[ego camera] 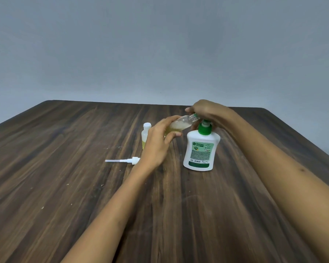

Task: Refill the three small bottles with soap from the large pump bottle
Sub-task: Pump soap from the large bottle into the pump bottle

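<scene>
Table (84, 186) matt wood-grain; pump bottle (200, 149) glossy white plastic; small bottle (180, 123) clear plastic.

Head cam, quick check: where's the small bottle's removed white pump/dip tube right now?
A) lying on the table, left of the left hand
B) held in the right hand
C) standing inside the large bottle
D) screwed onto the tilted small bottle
A: the white pump with dip tube lies flat on the table, just left of the left hand, which holds the tilted small bottle, its neck open.

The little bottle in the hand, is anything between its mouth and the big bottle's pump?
Nothing visible. The little bottle, tilted in the left hand, has its open mouth right by the pump, which the right hand covers from above.
</scene>
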